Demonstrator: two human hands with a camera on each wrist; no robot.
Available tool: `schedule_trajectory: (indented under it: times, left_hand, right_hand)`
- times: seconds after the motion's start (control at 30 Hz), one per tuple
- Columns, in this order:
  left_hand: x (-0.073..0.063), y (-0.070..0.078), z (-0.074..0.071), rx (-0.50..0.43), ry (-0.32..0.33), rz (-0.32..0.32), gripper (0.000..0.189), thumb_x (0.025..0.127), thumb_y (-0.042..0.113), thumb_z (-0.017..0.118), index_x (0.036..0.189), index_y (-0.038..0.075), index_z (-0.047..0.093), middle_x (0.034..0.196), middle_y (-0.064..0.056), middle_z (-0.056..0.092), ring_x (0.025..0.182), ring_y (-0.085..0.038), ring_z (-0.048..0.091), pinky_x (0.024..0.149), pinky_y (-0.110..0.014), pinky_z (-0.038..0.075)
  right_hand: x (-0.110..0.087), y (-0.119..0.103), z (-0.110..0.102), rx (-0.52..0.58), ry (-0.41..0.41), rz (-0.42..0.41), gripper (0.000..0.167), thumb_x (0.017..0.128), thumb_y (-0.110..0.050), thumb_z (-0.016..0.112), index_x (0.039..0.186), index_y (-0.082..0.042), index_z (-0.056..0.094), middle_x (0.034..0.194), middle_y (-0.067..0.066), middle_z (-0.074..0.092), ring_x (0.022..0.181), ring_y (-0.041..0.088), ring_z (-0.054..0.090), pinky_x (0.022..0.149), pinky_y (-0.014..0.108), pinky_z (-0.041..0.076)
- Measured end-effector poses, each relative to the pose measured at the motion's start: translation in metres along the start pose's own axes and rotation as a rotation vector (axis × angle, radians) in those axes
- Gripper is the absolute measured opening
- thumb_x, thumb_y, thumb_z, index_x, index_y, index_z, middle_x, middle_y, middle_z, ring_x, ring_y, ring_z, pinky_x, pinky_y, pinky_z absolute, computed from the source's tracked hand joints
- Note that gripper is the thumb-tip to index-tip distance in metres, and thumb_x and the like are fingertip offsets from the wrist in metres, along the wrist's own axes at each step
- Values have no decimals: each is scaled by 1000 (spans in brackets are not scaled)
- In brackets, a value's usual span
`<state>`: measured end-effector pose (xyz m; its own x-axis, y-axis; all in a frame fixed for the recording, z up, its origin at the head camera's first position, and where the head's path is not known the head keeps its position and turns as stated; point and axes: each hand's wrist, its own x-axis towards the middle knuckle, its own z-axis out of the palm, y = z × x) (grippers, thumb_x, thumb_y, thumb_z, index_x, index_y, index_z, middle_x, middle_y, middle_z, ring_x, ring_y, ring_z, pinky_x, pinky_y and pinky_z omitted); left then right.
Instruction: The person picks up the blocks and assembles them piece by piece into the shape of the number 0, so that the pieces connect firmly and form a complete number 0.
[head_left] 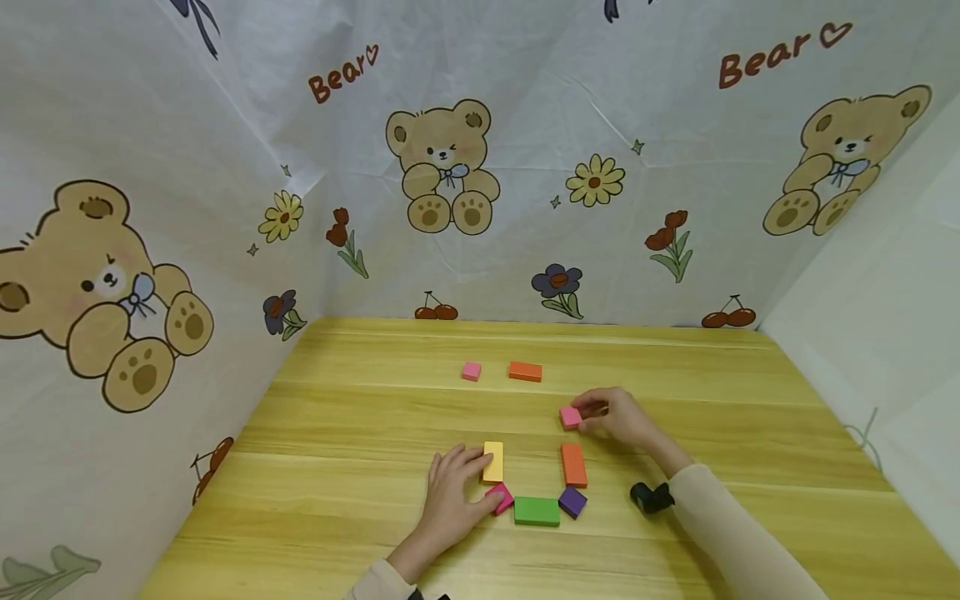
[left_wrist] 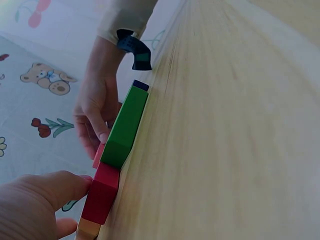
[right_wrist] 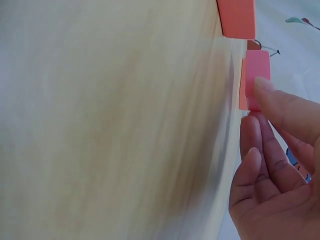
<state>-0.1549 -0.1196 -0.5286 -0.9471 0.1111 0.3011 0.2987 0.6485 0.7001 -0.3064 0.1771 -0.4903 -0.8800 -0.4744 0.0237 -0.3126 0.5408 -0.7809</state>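
My right hand (head_left: 618,418) pinches a pink block (head_left: 570,417) between thumb and fingers. In the right wrist view the thumb lies against this pink block (right_wrist: 257,67), near an orange block (right_wrist: 239,19). On the left, my left hand (head_left: 450,498) rests with extended fingers on a yellow block (head_left: 492,468), its thumb touching a magenta block (head_left: 500,498). A green block (head_left: 537,512) lies right of the magenta one, with a tilted purple block (head_left: 573,502) at its other end. Above the purple block stretches an orange-red block (head_left: 573,465).
Farther back on the wooden table (head_left: 360,392) lie a small pink block (head_left: 471,372) and an orange block (head_left: 525,372). A black strap device (head_left: 651,497) sits by the right sleeve. Bear-printed cloth (head_left: 525,167) borders the table at the back and left.
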Motion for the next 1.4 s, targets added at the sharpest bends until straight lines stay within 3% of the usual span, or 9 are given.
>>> schedule_trajectory:
  times: [0.3,0.97,1.4]
  left_hand:
    - [0,-1,1,2,0,1,52,81,37,77,122,7,68,131,-11,61,133,-42,42,109,-72,14]
    - [1,-2,1,0,-2,7,51,80,35,77,122,7,68,131,-11,61,133,-42,42,109,-72,15]
    - [1,-2,1,-11,-2,4,51,81,35,77,122,7,68,130,-11,61,134,-42,42,110,-71,14]
  right_hand:
    - [1,-1,4,-36,-67,-54,30,81,-3,76,110,-2,71,101,10,71,92,22,65,77,24,54]
    - [-1,-5,9,-5,-145,-148,26,82,0,74,108,3,70,103,16,70,90,21,65,74,22,54]
    - [0,-5,8,-16,-166,-123,28,84,0,72,112,0,70,108,14,69,93,20,65,77,21,53]
